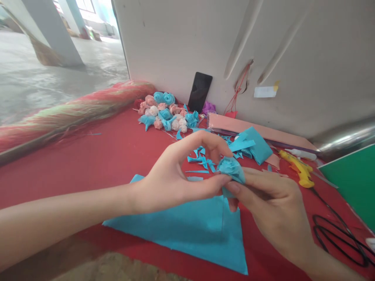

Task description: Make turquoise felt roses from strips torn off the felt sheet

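Between my two hands is a blue paper flower [230, 168] with ruffled, rolled petals. My left hand [187, 171] pinches its left side, thumb below and forefinger curved over the top. My right hand [269, 203] closes on its lower right side, with the thumb near the left thumb tip. A strip of the same blue paper hangs below the bloom, partly hidden by my fingers. Beneath my hands a large folded sheet of blue crepe paper [187, 226] lies on the red tabletop [117, 156]. Blue paper scraps [202, 160] are scattered just behind the flower.
Finished paper flowers [165, 113] are heaped at the back near a leaning black phone [200, 91]. Folded blue paper [256, 146] and a long pink paper pack [258, 130] lie back right. A yellow glue gun [299, 168] with black cord [336, 238] rests at the right.
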Available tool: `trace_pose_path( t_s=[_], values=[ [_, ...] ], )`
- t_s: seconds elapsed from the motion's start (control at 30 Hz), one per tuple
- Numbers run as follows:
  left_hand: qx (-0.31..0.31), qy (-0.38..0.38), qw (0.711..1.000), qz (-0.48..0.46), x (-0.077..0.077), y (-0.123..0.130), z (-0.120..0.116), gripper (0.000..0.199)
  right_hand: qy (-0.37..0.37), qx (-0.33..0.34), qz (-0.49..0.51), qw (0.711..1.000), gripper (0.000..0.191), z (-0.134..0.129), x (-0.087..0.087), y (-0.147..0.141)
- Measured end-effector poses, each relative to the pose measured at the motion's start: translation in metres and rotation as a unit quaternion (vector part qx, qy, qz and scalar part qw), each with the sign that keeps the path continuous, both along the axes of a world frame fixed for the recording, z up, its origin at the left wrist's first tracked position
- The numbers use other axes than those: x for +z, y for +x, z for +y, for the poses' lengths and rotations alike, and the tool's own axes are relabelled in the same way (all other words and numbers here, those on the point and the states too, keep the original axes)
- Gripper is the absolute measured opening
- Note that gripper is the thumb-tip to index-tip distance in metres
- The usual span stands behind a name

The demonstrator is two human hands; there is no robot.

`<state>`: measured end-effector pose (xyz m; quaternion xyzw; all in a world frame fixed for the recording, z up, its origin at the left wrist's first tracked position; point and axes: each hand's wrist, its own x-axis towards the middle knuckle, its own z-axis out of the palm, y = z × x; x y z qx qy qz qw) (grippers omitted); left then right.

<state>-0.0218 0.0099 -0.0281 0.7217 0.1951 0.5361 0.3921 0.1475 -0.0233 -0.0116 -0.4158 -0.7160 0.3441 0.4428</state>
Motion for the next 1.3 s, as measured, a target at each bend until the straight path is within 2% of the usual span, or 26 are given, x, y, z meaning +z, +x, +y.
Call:
trace_pose_path(
  t_s=[0.13, 0.23, 0.33, 0.43, 0.6, 0.83, 1.0, 1.3],
  values=[
    [-0.008, 0.022, 1.000, 0.001, 0.003, -0.002, 0.005, 0.017, -0.066, 0.041, 0.049, 0.996, 0.025, 0.005, -0.006, 0.005],
    [0.006, 0.130, 0.991, 0.041, 0.011, -0.007, 0.010, 0.013, -0.152, 0.100, 0.133, 0.974, 0.017, 0.009, -0.010, 0.009],
    [0.050, 0.284, 0.952, 0.100, 0.020, -0.013, 0.014, 0.009, -0.229, 0.150, 0.197, 0.941, 0.015, 0.011, -0.010, 0.011],
    [0.095, 0.363, 0.917, 0.137, 0.026, -0.016, 0.015, 0.006, -0.281, 0.177, 0.226, 0.916, 0.014, 0.011, -0.009, 0.010],
    [0.113, 0.374, 0.906, 0.159, 0.030, -0.018, 0.015, 0.008, -0.307, 0.181, 0.249, 0.901, 0.013, 0.013, -0.009, 0.008],
    [0.106, 0.383, 0.899, 0.183, 0.032, -0.021, 0.016, 0.005, -0.328, 0.207, 0.253, 0.886, 0.010, 0.015, -0.011, 0.008],
    [0.076, 0.376, 0.901, 0.203, 0.034, -0.023, 0.017, 0.010, -0.337, 0.219, 0.237, 0.884, 0.012, 0.018, -0.009, 0.008],
    [0.053, 0.373, 0.900, 0.220, 0.035, -0.025, 0.018, 0.007, -0.356, 0.229, 0.213, 0.880, 0.012, 0.022, -0.010, 0.010]
  ],
)
